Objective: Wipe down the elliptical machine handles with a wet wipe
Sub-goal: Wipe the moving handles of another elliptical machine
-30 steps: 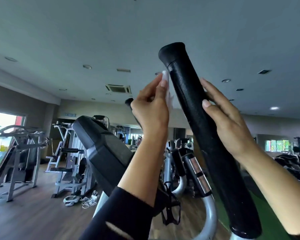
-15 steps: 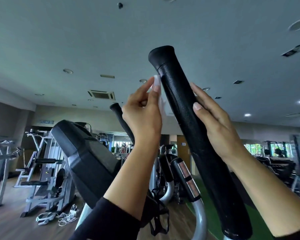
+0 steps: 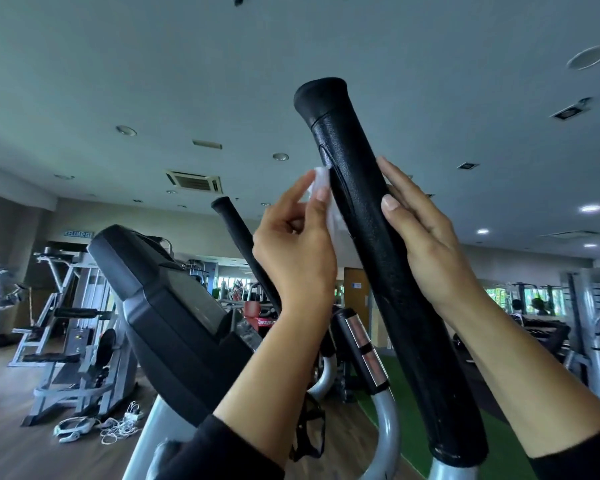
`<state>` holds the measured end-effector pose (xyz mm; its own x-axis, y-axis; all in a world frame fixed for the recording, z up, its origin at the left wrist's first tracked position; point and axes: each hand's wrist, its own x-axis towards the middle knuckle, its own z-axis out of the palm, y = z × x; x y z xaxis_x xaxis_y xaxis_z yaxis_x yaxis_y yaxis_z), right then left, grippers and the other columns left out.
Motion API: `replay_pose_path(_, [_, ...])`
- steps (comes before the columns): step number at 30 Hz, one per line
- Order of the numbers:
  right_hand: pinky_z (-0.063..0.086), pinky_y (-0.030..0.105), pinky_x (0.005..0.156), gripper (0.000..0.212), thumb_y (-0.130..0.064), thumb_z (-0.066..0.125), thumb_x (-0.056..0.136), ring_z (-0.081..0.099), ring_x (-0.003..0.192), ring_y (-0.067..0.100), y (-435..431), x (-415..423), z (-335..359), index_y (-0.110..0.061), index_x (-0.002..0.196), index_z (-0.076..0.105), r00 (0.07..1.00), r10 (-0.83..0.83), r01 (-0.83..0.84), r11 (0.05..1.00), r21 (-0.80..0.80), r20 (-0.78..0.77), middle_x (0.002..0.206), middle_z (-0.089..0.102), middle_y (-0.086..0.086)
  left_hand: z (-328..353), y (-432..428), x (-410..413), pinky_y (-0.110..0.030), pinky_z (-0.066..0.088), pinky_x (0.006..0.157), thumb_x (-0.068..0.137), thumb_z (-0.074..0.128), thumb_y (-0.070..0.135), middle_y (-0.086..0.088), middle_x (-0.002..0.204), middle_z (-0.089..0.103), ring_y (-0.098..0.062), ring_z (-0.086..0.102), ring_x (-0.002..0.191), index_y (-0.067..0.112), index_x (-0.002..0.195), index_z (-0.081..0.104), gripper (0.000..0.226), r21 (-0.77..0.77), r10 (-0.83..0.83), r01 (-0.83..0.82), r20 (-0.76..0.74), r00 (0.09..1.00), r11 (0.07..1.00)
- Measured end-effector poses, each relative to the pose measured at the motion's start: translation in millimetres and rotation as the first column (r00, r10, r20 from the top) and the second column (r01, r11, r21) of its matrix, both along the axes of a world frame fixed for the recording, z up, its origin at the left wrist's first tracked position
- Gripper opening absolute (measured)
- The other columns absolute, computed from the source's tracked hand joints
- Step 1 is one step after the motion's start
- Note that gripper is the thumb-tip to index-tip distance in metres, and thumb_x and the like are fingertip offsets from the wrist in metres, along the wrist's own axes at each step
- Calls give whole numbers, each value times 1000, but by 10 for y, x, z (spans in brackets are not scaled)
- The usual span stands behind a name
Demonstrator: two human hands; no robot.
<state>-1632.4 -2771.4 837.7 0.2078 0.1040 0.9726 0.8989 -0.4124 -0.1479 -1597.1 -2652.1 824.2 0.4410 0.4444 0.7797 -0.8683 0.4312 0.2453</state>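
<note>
A thick black foam handle (image 3: 378, 258) of the elliptical rises up the middle of the view, tilted left at its top. My left hand (image 3: 295, 251) pinches a white wet wipe (image 3: 326, 199) and holds it against the handle's left side. My right hand (image 3: 426, 237) lies flat on the handle's right side with straight fingers. The second black handle (image 3: 238, 233) stands further back, left of my left hand, its lower part hidden by that hand.
The elliptical's black console (image 3: 167, 306) sits low on the left. A short grip with silver sensor plates (image 3: 361, 348) stands between my forearms. Grey weight machines (image 3: 66, 327) and white cables on the wooden floor (image 3: 118, 427) are at left; more machines at right.
The view has shifted and the handle now sits a little lower in the picture. My left hand with the wipe has slid slightly down the handle's left side. My right hand stays flat on it.
</note>
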Motion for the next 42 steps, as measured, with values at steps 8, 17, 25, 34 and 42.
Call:
replay_pose_path(8, [34,36,114,42,-26,48,95,47,131,4,17,-7,-3,-33,136,48,1000,7,-7,1000,22,-8,140,53,-10,-497,-264,-114,-22,47,63,84,73,16,-6,80,67,-11,58,65,33,99,72,22,50,15,-14,-5,1000,999])
replay_pose_path(17, [36,37,112,42,-24,48,95,49,129,7,19,-12,2,-31,137,47,1000,13,-12,1000,24,-20,140,54,-6,-468,-341,-149,-19,44,63,87,70,19,-8,80,66,-6,56,64,33,93,71,15,-27,-8,7,-40,999,1000])
replay_pose_path(25, [29,42,117,43,-26,48,95,42,135,7,19,-19,9,-31,138,47,1000,6,-6,1000,20,-30,143,50,-8,-737,-316,-197,-12,42,60,84,72,21,-1,78,67,-5,59,66,31,92,74,12,22,35,-33,-64,997,999])
replay_pose_path(34, [29,39,117,42,-23,48,96,42,135,5,10,-19,13,-28,137,46,999,26,-25,999,22,-42,143,50,-7,-861,-412,-248,-9,41,62,84,72,9,-3,76,64,-4,55,64,32,89,71,24,86,34,-30,-50,998,996])
replay_pose_path(42, [39,22,107,39,-10,44,100,52,126,5,-20,-109,-85,-26,136,46,992,92,-87,994,64,-89,136,57,-5,-539,-286,-210,-13,42,60,86,72,20,-5,72,59,-3,52,59,25,102,75,17,33,109,-109,11,994,993])
